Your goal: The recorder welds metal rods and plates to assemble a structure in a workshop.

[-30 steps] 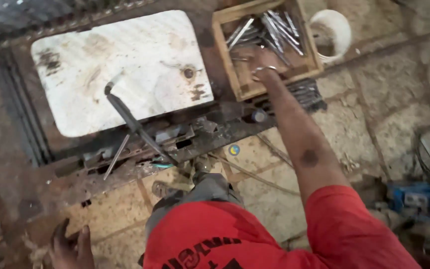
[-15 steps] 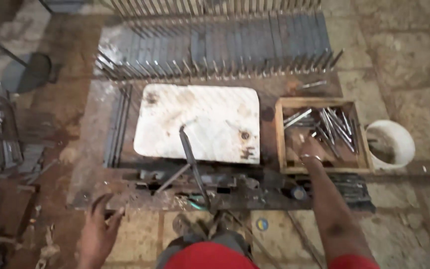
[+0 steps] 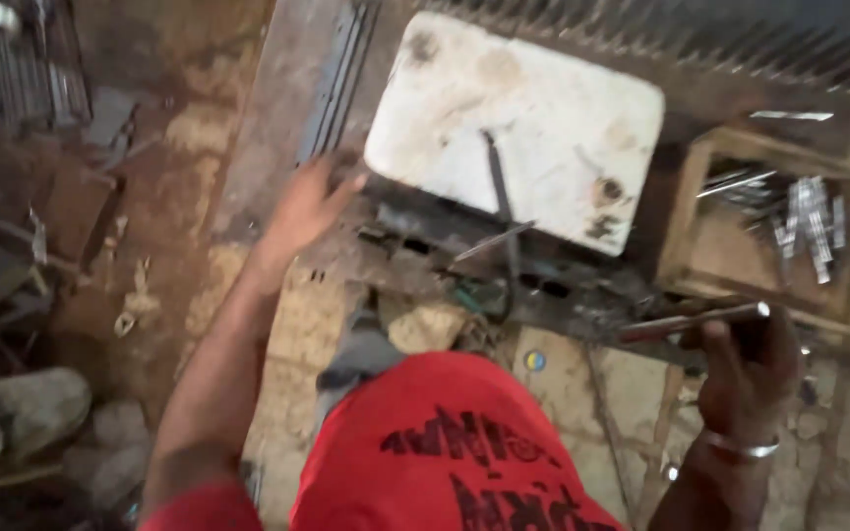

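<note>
**Right hand grips a metal rod; left hand reaches for the work frame**

The right hand (image 3: 745,369) is closed around a thin metal rod (image 3: 691,322), which lies nearly level and points left toward the dark metal frame (image 3: 504,280). A bangle (image 3: 740,450) sits on that wrist. Just above the hand stands a wooden box (image 3: 691,231) with a heap of short shiny metal pieces (image 3: 804,221) in its right part; the rod's right end is close to the box's front wall.

The left hand (image 3: 307,206) is stretched out with fingers spread wide and holds nothing. Its fingertips are at the left end of the frame, beside a stack of long flat bars (image 3: 332,84); motion blur hides whether they touch.

Behind the frame lies a stained white slab (image 3: 543,108). A dark lever (image 3: 499,187) crosses its front edge, and a thinner strip (image 3: 494,241) slants across below it. A row of upright metal strips (image 3: 740,44) runs along the far edge. The person wears a red shirt (image 3: 445,452) and stands on a rough stone floor (image 3: 297,324).
</note>
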